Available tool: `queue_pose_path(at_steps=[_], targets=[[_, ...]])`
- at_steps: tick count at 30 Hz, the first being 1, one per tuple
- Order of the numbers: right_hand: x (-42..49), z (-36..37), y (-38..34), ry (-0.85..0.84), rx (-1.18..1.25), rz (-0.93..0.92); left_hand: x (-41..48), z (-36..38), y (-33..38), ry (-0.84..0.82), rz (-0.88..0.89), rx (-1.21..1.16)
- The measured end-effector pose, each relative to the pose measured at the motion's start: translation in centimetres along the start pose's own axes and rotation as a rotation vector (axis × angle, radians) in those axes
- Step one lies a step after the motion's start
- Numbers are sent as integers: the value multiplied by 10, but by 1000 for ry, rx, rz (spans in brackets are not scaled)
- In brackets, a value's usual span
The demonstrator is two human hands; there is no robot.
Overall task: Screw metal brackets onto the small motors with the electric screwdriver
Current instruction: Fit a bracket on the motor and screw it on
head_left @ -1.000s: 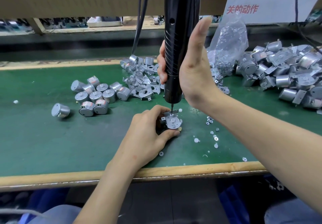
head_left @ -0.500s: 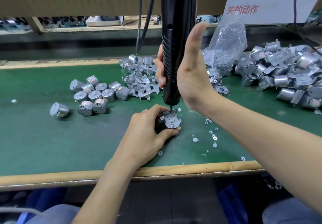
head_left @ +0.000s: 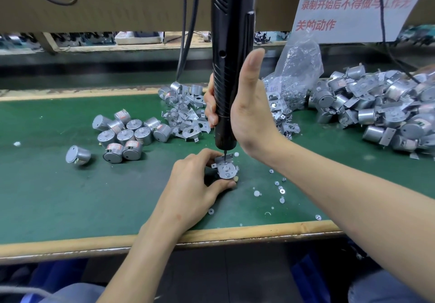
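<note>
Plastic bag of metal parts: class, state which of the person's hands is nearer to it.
Right. The right hand grips the screwdriver left of the plastic bag; the left hand holds the motor farther off, toward the front of the bench.

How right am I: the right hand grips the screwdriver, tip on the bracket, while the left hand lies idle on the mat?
Not quite: in the head view the left hand is not idle; it holds the motor under the bracket. The right hand does grip the screwdriver, tip on the bracket.
</note>
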State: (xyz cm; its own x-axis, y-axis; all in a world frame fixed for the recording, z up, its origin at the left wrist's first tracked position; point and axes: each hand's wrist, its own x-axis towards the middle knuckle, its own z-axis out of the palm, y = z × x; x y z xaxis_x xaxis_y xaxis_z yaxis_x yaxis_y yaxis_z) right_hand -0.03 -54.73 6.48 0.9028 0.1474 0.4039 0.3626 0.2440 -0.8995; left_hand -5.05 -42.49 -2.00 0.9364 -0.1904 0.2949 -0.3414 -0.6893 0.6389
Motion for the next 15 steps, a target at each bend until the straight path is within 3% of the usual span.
queue_pose_path(at_steps=[10, 15], targets=[[-4, -9, 5, 6, -86, -99, 1, 0, -3, -33, 26, 24], [-16, -26, 14, -20, -450, -23, 2, -2, -3, -29, 60, 3]])
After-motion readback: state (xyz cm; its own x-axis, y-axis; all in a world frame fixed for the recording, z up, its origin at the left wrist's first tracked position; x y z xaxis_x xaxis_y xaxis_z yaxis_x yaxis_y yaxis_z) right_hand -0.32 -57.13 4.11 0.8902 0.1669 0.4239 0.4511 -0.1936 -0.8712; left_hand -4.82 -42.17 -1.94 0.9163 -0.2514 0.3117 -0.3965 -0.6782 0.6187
